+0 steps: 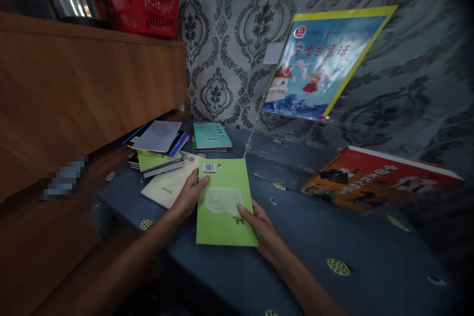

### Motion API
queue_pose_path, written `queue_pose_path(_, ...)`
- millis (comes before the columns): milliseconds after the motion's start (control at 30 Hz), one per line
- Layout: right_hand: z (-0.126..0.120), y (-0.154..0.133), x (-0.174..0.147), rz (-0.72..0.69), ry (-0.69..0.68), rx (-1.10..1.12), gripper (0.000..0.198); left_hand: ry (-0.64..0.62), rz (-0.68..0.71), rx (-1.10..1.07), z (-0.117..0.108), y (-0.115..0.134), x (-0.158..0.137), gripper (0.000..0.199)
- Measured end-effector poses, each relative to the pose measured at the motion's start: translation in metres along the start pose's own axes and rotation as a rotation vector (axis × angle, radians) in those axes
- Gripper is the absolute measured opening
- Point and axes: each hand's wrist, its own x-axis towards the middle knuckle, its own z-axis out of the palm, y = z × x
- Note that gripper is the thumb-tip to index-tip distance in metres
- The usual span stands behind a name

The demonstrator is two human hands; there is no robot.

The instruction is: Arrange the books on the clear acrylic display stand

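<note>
Between my two hands is a green book (224, 227), its back cover with a barcode facing me and its print upside down. My left hand (192, 190) grips the book's left edge, thumb on the cover. On the opposite edge, lower down, my right hand (262, 224) holds it the same way; the fingers underneath are partly hidden. Behind my left hand a cream-coloured book (163, 187) lies flat on the cloth-covered table (303, 256). It sits partly under a stack of books (159, 138) with a grey one on top.
A teal book (212, 136) tops a small pile near the wall. A clear stand (255, 128) holds a blue, yellow-edged book (318, 69) upright and a red-orange book (370, 177) lower right. At left, a wooden cabinet (92, 79) carries a red basket (148, 0) and metal pot (76, 2).
</note>
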Motion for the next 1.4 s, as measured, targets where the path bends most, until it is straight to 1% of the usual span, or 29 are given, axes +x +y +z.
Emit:
queue_pose_path(33,0.000,0.000,0.000,-0.008,0.010,0.009,0.065,-0.029,-0.037,-0.078,0.004,0.000,-0.007,0.062)
queue_pose_path(100,-0.002,-0.001,0.001,-0.025,0.038,0.016,0.064,-0.083,-0.080,-0.137,0.008,0.001,-0.021,0.063)
queue_pose_path(200,-0.007,-0.005,0.002,-0.069,0.081,0.009,0.063,-0.235,-0.155,-0.105,0.007,0.006,-0.033,0.059)
queue_pose_path(267,-0.013,-0.011,0.002,-0.111,0.086,-0.022,0.059,-0.330,-0.203,-0.049,0.005,0.011,-0.032,0.055)
queue_pose_path(300,-0.016,-0.016,0.002,-0.144,0.084,-0.050,0.057,-0.361,-0.195,-0.021,0.004,0.015,-0.030,0.052)
queue_pose_path(333,-0.020,-0.022,0.001,-0.187,0.079,-0.090,0.055,-0.385,-0.164,0.007,0.004,0.019,-0.027,0.050)
queue_pose_path(400,-0.030,-0.035,-0.002,-0.292,0.081,-0.223,0.046,-0.415,-0.056,0.085,0.005,0.027,-0.019,0.045)
queue_pose_path(500,-0.046,-0.050,-0.009,-0.471,0.023,-0.569,0.038,-0.430,0.125,0.321,0.008,0.034,-0.009,0.033)
queue_pose_path(567,-0.059,-0.051,-0.014,-0.597,-0.046,-0.832,0.035,-0.442,0.235,0.520,0.008,0.029,-0.006,0.029)
queue_pose_path(633,-0.073,-0.043,-0.017,-0.698,-0.064,-1.063,0.031,-0.495,0.312,0.702,0.007,0.017,-0.007,0.037)
queue_pose_path(667,-0.080,-0.037,-0.019,-0.721,-0.051,-1.163,0.029,-0.533,0.334,0.785,0.005,0.009,-0.008,0.042)
queue_pose_path(733,-0.093,-0.025,-0.022,-0.709,-0.066,-1.321,0.030,-0.618,0.356,0.939,0.001,-0.005,-0.014,0.054)
queue_pose_path(800,-0.102,-0.019,-0.028,-0.655,-0.128,-1.428,0.038,-0.672,0.370,1.065,-0.004,-0.015,-0.018,0.062)
queue_pose_path(867,-0.106,-0.021,-0.035,-0.593,-0.192,-1.508,0.050,-0.680,0.392,1.129,-0.008,-0.019,-0.020,0.063)
queue_pose_path(933,-0.105,-0.028,-0.042,-0.546,-0.210,-1.581,0.064,-0.664,0.421,1.132,-0.008,-0.018,-0.019,0.053)
queue_pose_path(967,-0.103,-0.031,-0.045,-0.536,-0.211,-1.613,0.067,-0.653,0.431,1.126,-0.007,-0.016,-0.016,0.047)
queue_pose_path(1000,-0.099,-0.033,-0.045,-0.535,-0.204,-1.643,0.068,-0.640,0.435,1.123,-0.003,-0.015,-0.014,0.041)
queue_pose_path(1067,-0.088,-0.031,-0.041,-0.567,-0.183,-1.693,0.063,-0.610,0.428,1.132,0.006,-0.012,-0.008,0.035)
queue_pose_path(1167,-0.064,-0.015,-0.022,-0.629,-0.171,-1.748,0.061,-0.547,0.400,1.160,0.024,-0.015,-0.002,0.036)
queue_pose_path(1233,-0.046,-0.002,-0.006,-0.624,-0.189,-1.785,0.065,-0.506,0.387,1.172,0.034,-0.020,-0.001,0.037)
queue_pose_path(1300,-0.033,0.006,0.008,-0.592,-0.185,-1.815,0.065,-0.469,0.388,1.180,0.039,-0.027,-0.002,0.037)
queue_pose_path(1333,-0.029,0.008,0.012,-0.578,-0.160,-1.824,0.062,-0.453,0.397,1.180,0.040,-0.030,-0.003,0.037)
queue_pose_path(1400,-0.029,0.007,0.015,-0.554,-0.065,-1.837,0.056,-0.428,0.423,1.183,0.039,-0.036,-0.003,0.042)
